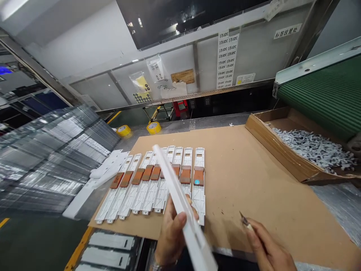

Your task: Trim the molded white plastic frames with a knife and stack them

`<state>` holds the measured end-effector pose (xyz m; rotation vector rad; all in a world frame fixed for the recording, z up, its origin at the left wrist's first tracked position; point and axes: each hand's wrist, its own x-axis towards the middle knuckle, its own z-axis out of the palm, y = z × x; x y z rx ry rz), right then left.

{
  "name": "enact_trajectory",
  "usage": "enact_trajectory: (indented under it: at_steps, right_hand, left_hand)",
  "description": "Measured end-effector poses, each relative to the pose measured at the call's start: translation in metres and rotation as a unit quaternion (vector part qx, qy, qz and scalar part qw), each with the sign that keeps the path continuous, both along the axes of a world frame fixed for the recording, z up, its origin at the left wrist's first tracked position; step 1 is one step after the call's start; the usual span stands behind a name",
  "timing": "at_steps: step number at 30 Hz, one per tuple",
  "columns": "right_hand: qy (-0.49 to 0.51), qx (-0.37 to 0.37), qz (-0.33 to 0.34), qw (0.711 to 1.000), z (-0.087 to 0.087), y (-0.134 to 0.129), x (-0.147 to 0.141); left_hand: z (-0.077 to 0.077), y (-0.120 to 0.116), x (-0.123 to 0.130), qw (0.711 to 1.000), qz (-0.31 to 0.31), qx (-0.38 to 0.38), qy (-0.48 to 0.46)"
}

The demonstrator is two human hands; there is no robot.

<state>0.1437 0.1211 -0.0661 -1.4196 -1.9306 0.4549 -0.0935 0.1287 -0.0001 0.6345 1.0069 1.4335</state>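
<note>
My left hand (172,229) is wrapped round a long white plastic strip (180,192), which is held tilted above the board, its far end pointing up and left. My right hand (267,244), at the lower right, grips a small knife (246,221) with a pointed blade facing up and left. Beyond the held strip, several white plastic parts (199,203) lie side by side on brown cardboard (234,169). Reddish-brown blocks (185,175) rest across their middles, and the rightmost block carries a round blue sticker. The held strip hides some of these parts.
A cardboard box (276,154) of small grey pieces stands at the right, below a green conveyor belt (324,90). Two yellow tape rolls (153,128) sit at the back. Stacked, wrapped trays (56,154) are at the left. More white parts (108,256) lie at the lower left.
</note>
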Motion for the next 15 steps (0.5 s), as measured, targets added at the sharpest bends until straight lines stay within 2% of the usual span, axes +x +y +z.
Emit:
enact_trajectory:
  at_steps: [2, 4, 7, 11, 12, 14, 15]
  right_hand:
    - [0.059, -0.040, -0.029, 0.997, 0.003, 0.012, 0.009]
    - [0.086, -0.039, -0.075, 0.993, 0.010, 0.028, 0.016]
    - [0.120, -0.027, -0.121, 0.985, 0.025, 0.050, 0.023]
    - [0.229, -0.112, -0.037, 0.966, 0.036, 0.059, 0.029]
    - [0.246, -0.131, -0.019, 0.960, 0.037, 0.056, 0.029]
    - [0.262, -0.141, -0.010, 0.955, 0.037, 0.047, 0.024]
    - [0.267, -0.131, -0.018, 0.955, 0.038, 0.040, 0.018]
  left_hand:
    - [-0.001, -0.002, -0.014, 0.990, -0.127, -0.012, -0.057]
    - [0.000, -0.001, -0.027, 0.963, -0.240, -0.052, -0.110]
    - [0.004, 0.003, -0.039, 0.918, -0.356, -0.109, -0.139]
    - [0.001, 0.007, -0.053, 0.881, -0.438, -0.128, -0.126]
    - [-0.003, 0.007, -0.056, 0.880, -0.439, -0.125, -0.133]
    - [-0.011, 0.007, -0.060, 0.899, -0.385, -0.101, -0.181]
    - [-0.015, 0.007, -0.058, 0.918, -0.322, -0.081, -0.217]
